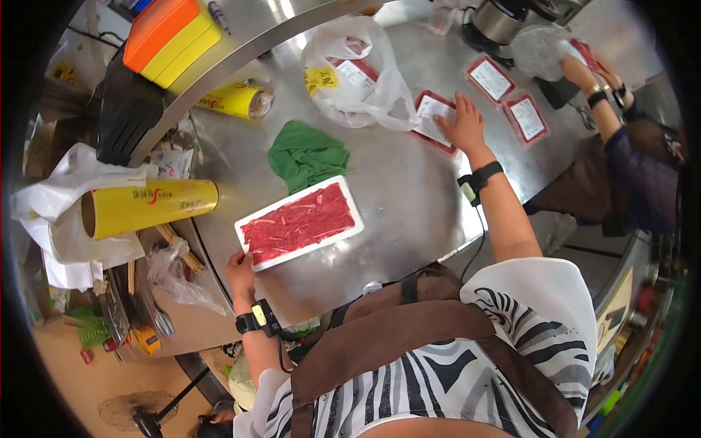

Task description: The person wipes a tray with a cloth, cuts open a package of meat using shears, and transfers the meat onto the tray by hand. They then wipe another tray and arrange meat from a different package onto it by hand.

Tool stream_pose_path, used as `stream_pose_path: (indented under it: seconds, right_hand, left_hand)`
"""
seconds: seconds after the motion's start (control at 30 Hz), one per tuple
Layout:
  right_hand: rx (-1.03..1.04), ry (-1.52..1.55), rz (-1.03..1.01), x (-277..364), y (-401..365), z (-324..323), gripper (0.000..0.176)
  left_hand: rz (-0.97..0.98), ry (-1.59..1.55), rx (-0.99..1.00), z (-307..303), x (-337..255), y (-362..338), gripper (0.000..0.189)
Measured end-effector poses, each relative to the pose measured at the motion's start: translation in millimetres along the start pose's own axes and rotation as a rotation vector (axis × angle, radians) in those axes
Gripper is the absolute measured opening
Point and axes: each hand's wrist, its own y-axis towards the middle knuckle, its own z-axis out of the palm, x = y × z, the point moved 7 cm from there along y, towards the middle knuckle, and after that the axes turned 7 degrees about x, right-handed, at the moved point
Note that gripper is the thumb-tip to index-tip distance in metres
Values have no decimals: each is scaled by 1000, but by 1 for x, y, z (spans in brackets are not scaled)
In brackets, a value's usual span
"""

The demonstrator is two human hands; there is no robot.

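A white foam tray point(355, 219) of raw red sliced meat point(299, 223) lies at a slant on the steel table. My left hand point(239, 276) has its fingers closed at the tray's near left corner. To the right, my right hand point(464, 128) is spread, its fingers over a sealed red pack point(432, 117) with a white label. Next to that pack is a white plastic bag point(343, 102) holding another labelled pack point(358, 77). Two more labelled packs, an upper one point(490, 79) and a lower one point(526, 119), lie farther right. Behind the tray is a crumpled green cloth point(307, 153).
At the right, a co-worker's hands point(584, 77) hold a red pack by a clear bag point(539, 52). Yellow rolls point(157, 208) and plastic wrapping stand at the left. An orange and yellow box point(171, 40) sits on the raised shelf. A steel kettle point(500, 20) is at the back.
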Motion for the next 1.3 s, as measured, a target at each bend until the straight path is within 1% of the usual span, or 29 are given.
stream_pose_path:
  seconds: [0.03, 0.07, 0.13, 0.2, 0.23, 0.3, 0.33, 0.37, 0.4, 0.43, 0.47, 0.5, 0.53, 0.6, 0.63, 0.67, 0.7, 0.73, 0.8, 0.87, 0.9, 0.97, 1.0, 1.07, 1.13, 1.17, 1.2, 1.27, 1.3]
  right_hand:
    - [145, 42, 109, -16, 3, 4, 76]
    - [127, 35, 127, -24, 3, -1, 76]
    - [264, -198, 68, -16, 1, -2, 81]
    - [329, -202, 121, -11, -9, -10, 79]
    - [339, -102, 148, -17, -16, -9, 79]
    - [363, 121, 171, -23, -32, -5, 74]
    - [370, 243, 168, -32, -39, 1, 71]
    - [405, 416, 189, -41, -46, 14, 54]
    - [432, 629, 213, -51, -56, 27, 41]
    - [409, 769, 298, -40, -73, 4, 34]
    - [421, 767, 323, -37, -84, -4, 31]
    - [415, 872, 363, -34, -94, -10, 28]
    - [414, 979, 400, -31, -102, -11, 25]
    - [422, 996, 370, -37, -112, -4, 23]
    - [400, 1078, 332, -34, -117, -7, 24]
    - [396, 1165, 289, -24, -122, -7, 24]
    - [436, 1245, 275, -13, -130, -11, 26]
    - [490, 1324, 256, 0, -135, -17, 28]
    - [584, 1411, 228, 31, -150, -25, 31]
    - [718, 1415, 178, 55, -166, -22, 33]
    - [765, 1375, 151, 64, -174, -18, 34]
    - [880, 1294, 92, 81, -192, -10, 33]
    - [933, 1220, 64, 87, -199, -8, 32]
    - [966, 1186, 39, 86, -201, 3, 29]
    - [1142, 1004, -28, 86, -199, 14, 32]
    - [1049, 1073, -41, 94, -198, 8, 34]
    - [1066, 1060, -44, 95, -196, 10, 34]
    - [1070, 1071, -129, 107, -188, 15, 34]
    - [1039, 1065, -163, 111, -185, 20, 31]
  left_hand:
    - [4, -23, 11, -3, 4, 0, 29]
    - [12, -44, 22, -3, 6, 1, 28]
    - [-8, -166, 5, 0, 7, -7, 31]
    - [-36, -272, -4, 3, 14, -15, 35]
    - [-25, -267, 13, 5, 14, -18, 35]
    - [43, -339, -60, 1, 15, -27, 37]
    - [144, -208, -138, -2, 10, -30, 37]
    - [222, -123, -225, -6, 7, -37, 38]
    - [303, -41, -312, -3, -11, -50, 38]
    - [321, -52, -299, 5, -27, -57, 38]
    - [401, -26, -319, 10, -46, -71, 37]
    - [478, 2, -344, 16, -60, -82, 36]
    - [486, -1, -341, 24, -68, -86, 36]
    - [538, -216, 67, 62, -93, -90, 32]
    - [545, -234, 193, 81, -108, -97, 31]
    - [541, -251, 301, 100, -127, -105, 30]
    - [504, -365, 419, 121, -136, -111, 31]
    - [517, -311, 541, 138, -150, -119, 35]
    - [441, -387, 729, 169, -153, -129, 42]
    - [291, -693, 910, 189, -156, -147, 42]
    - [284, -709, 858, 187, -159, -154, 42]
    - [119, -631, 856, 197, -158, -169, 37]
    - [142, -759, 826, 207, -145, -166, 33]
    - [32, -891, 743, 211, -115, -164, 33]
    - [14, -908, 684, 203, -97, -171, 33]
    - [-4, -906, 636, 197, -85, -175, 33]
    - [-6, -945, 609, 192, -72, -178, 33]
    - [-50, -989, 516, 177, -52, -189, 34]
    - [-54, -1000, 489, 169, -42, -195, 34]
